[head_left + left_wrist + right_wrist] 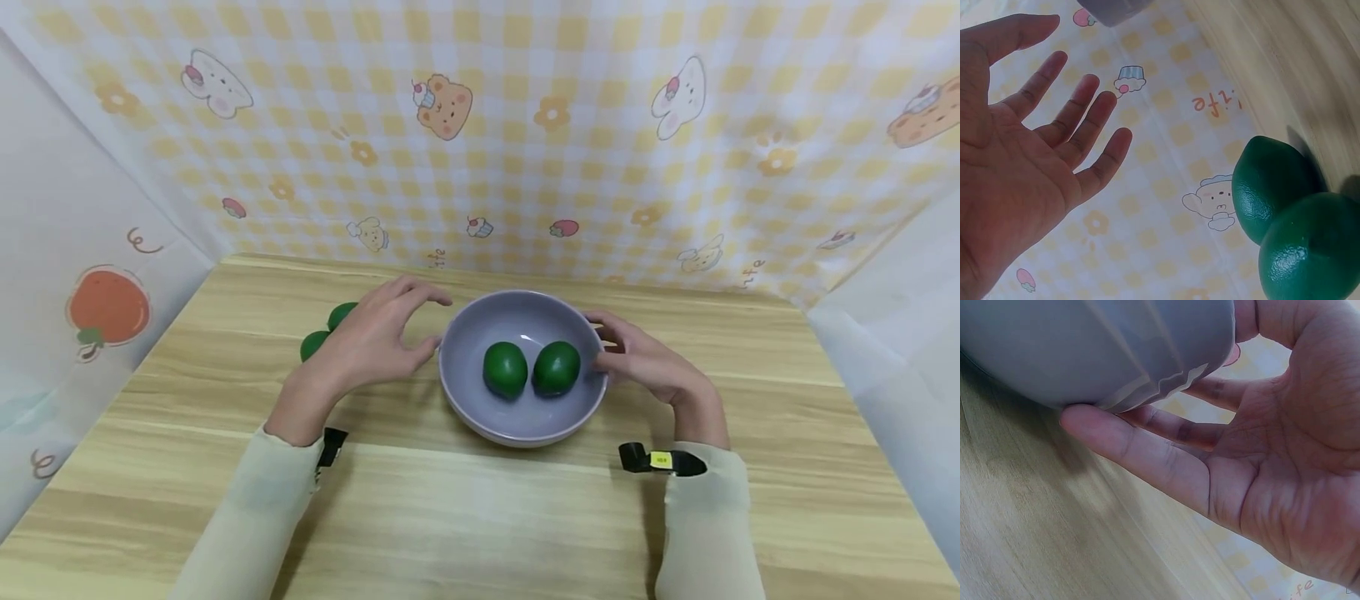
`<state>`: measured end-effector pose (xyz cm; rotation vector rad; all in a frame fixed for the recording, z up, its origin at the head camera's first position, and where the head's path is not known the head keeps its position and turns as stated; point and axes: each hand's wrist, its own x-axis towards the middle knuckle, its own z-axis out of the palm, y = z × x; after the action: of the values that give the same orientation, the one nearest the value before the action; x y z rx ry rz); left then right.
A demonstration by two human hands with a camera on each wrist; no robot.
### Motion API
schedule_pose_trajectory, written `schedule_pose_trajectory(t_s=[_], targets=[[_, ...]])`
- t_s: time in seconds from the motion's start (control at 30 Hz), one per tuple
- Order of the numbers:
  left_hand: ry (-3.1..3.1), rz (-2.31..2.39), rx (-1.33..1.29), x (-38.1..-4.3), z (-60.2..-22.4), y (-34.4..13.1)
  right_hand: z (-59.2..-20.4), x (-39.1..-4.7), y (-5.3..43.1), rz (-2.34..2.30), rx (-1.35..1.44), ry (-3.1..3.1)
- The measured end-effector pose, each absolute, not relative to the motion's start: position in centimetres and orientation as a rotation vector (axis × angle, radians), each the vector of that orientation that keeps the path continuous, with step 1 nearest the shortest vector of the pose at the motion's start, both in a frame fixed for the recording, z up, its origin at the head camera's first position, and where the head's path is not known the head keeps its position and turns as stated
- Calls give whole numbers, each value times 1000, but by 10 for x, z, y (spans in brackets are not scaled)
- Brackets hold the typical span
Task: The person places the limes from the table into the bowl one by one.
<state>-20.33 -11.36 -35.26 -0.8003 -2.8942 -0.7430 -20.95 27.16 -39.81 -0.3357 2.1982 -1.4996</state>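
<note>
A grey-purple bowl (525, 421) stands on the wooden table, holding two green limes (506, 370) side by side. My right hand (643, 360) grips the bowl's right side, its thumb at the rim. In the right wrist view, its fingers (1154, 462) curl beneath the bowl's outer wall. On the other side my left hand (378, 337) is spread, its thumb close to the left rim; whether it touches the bowl I cannot tell. The left palm (1016, 175) holds nothing. Two more limes (1310, 250) lie together on the table left of that hand, partly hidden by it in the head view.
A yellow-and-white checked cloth (510, 167) with cartoon figures hangs along the table's back edge. White sheets (67, 208) flank both sides. Bare wooden tabletop (480, 525) extends in front of the bowl. Black straps (663, 460) sit at the wrists.
</note>
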Motion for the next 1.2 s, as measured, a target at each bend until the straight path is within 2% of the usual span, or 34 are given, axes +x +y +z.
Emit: schedule_pose_trajectory(t_s=[1.2], targets=[[-2915, -722, -674, -198, -360, -143, -400, -209, 272, -1518, -342, 2190]])
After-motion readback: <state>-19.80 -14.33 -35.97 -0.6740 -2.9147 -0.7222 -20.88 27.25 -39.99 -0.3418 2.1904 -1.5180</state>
